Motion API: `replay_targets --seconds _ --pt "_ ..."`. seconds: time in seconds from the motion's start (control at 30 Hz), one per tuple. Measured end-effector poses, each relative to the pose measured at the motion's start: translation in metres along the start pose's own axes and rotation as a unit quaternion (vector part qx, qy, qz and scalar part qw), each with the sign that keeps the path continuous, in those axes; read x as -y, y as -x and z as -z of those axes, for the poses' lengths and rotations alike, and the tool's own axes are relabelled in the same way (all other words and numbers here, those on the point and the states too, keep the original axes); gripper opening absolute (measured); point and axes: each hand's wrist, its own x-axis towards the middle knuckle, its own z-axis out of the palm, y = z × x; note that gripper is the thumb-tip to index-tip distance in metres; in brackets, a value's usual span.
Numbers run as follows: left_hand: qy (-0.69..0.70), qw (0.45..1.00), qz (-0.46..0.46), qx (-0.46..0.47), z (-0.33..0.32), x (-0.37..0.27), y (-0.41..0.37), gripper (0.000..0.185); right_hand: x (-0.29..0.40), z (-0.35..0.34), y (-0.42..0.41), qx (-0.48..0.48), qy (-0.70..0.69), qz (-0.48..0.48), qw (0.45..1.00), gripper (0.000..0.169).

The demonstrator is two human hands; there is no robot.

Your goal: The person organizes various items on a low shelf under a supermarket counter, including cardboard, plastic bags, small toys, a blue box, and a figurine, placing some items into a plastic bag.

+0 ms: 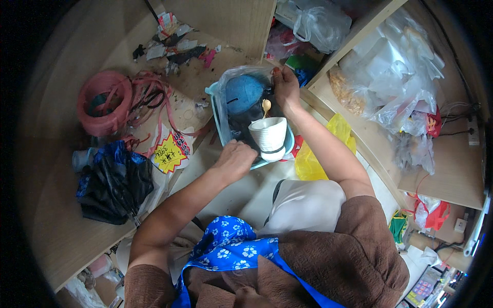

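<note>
A light-blue plastic bin (215, 115) stands before me, lined with a clear plastic bag (222, 96). My left hand (237, 159) is curled closed on the liner at the bin's near left edge; its fingertips are hidden. At the far right side, my right hand (285, 86) pinches the bag's upper edge. Inside the bin lie a blue cap-like fabric item (242, 94) and dark material (244, 125). A white ribbed cup-shaped object (268, 134) with a dark band rests at the bin's near right, and a small gold-coloured spoon (266, 104) lies just beyond it.
Left, a wooden shelf holds a pink tape roll (104, 102), a folded dark umbrella (115, 184), a yellow price sign (169, 154) and scattered scraps (177, 48). Right, plastic bags (393, 69) fill another shelf. A yellow bag (312, 161) lies beside the bin.
</note>
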Motion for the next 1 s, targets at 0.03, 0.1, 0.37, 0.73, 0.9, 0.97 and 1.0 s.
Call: replay_targets --seconds 0.03,0.1,0.37,0.73,0.9,0.97,1.0 --pt "0.011 1.0 -0.007 0.0 0.001 -0.007 0.001 0.015 -0.001 -0.003 0.001 -0.037 -0.008 -0.021 0.999 0.017" --pt "0.082 0.996 0.02 -0.041 0.007 -0.019 0.006 0.009 -0.003 -0.005 -0.003 -0.076 -0.034 -0.064 0.994 0.018" --pt "0.114 0.989 -0.035 -0.088 0.071 -0.044 0.015 0.004 0.009 0.007 -0.033 -0.235 -0.139 -0.237 0.932 0.018" --pt "0.096 0.985 -0.028 -0.138 0.059 -0.049 0.013 0.013 0.032 0.017 -0.025 -0.159 -0.149 -0.228 0.949 0.022" --pt "0.119 0.935 -0.091 -0.32 0.074 -0.048 0.007 0.01 0.036 0.016 -0.013 -0.109 -0.18 -0.219 0.953 0.006" --pt "0.146 0.914 -0.073 -0.372 0.091 -0.046 0.01 0.009 0.061 0.018 -0.008 -0.1 -0.142 -0.177 0.969 0.012" --pt "0.153 0.893 -0.066 -0.418 0.097 -0.045 0.01 0.007 0.063 0.025 -0.012 -0.097 -0.137 -0.144 0.975 0.013"
